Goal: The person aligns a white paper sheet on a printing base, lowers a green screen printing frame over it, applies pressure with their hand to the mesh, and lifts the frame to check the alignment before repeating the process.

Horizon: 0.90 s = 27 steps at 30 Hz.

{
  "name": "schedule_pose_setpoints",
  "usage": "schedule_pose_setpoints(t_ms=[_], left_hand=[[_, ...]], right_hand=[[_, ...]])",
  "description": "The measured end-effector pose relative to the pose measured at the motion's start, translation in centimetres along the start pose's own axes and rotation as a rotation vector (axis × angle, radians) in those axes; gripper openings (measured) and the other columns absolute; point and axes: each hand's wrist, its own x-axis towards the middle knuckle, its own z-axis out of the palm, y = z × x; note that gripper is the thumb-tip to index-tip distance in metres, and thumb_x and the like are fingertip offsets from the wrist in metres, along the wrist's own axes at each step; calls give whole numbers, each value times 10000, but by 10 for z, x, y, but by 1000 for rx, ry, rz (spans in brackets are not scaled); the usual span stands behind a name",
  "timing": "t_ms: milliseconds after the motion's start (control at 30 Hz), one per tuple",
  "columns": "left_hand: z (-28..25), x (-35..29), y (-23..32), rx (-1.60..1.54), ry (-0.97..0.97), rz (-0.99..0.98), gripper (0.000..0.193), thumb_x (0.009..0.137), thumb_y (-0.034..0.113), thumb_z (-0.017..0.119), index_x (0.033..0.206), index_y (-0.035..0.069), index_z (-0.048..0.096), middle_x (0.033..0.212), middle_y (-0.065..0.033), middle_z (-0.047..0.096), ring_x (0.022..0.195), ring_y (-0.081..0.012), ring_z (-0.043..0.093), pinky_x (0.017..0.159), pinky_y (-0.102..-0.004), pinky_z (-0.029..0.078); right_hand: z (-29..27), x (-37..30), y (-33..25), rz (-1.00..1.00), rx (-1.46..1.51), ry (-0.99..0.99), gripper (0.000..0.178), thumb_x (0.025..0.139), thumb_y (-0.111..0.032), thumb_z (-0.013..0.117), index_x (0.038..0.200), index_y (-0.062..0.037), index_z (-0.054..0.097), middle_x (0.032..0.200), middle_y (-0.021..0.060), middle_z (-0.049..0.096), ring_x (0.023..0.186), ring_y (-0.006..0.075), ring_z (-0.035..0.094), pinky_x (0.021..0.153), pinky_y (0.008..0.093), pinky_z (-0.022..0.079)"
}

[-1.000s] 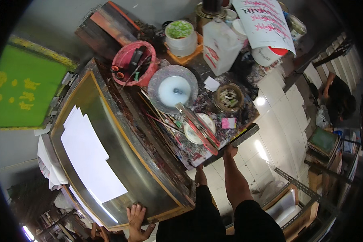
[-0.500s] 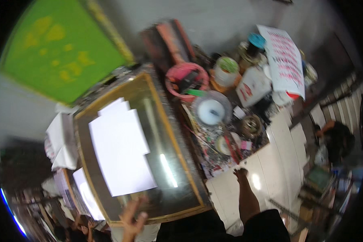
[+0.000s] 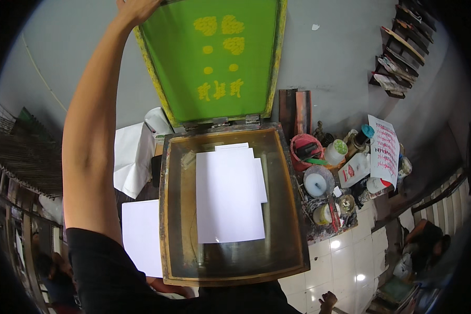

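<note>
My left arm reaches far up, and my left hand [image 3: 137, 9] is closed at the upper left corner of a raised screen-printing frame [image 3: 191, 63], with its fingers partly cut off by the picture's top. The frame has green mesh with yellow patterns and hinges at its lower edge. Below it, a stack of white paper sheets [image 3: 229, 196], not quite squared up, lies on a glass-topped printing table [image 3: 285, 246]. At the lower right, away from the table, my right hand [image 3: 328, 300] hangs with curled fingers and nothing visible in it.
Right of the table, a cluttered side surface holds a pink basket [image 3: 293, 157], a round tub [image 3: 317, 183], jars and a white container [image 3: 355, 170]. More white paper [image 3: 141, 235] and a white bundle [image 3: 133, 159] sit left. A rack [image 3: 400, 49] hangs on the wall.
My left hand has risen from the table's near edge to the top of the screen frame. My right hand is lower and farther from the side surface. The view has turned and straightened.
</note>
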Motion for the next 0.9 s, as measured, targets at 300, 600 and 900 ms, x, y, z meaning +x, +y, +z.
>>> schedule_pose_setpoints(t_ms=[300,600,900], left_hand=[[-72,-70,9,-4,-4,116,539,943,531,596,1175,53,685,1165,-180,679,1185,-363,598,1112,-583,359],[-231,-310,54,-273,-307,627,640,591,382,843,1111,49,675,968,-81,629,908,-314,611,899,-489,440],[-170,-569,101,-641,-901,472,325,737,120,707,1054,55,679,887,-32,611,871,-192,600,800,-337,386]], right_hand=[[-17,-133,-84,-620,485,432,409,1037,-204,526,1382,-1,607,1359,169,663,1180,311,665,909,447,579],[36,-407,-398,-1760,357,121,306,1078,-88,506,1269,95,660,1465,152,531,1251,294,630,1047,391,575],[234,-577,-388,-1296,-212,-1134,262,996,-173,676,1181,11,697,936,85,731,805,161,702,751,307,569]])
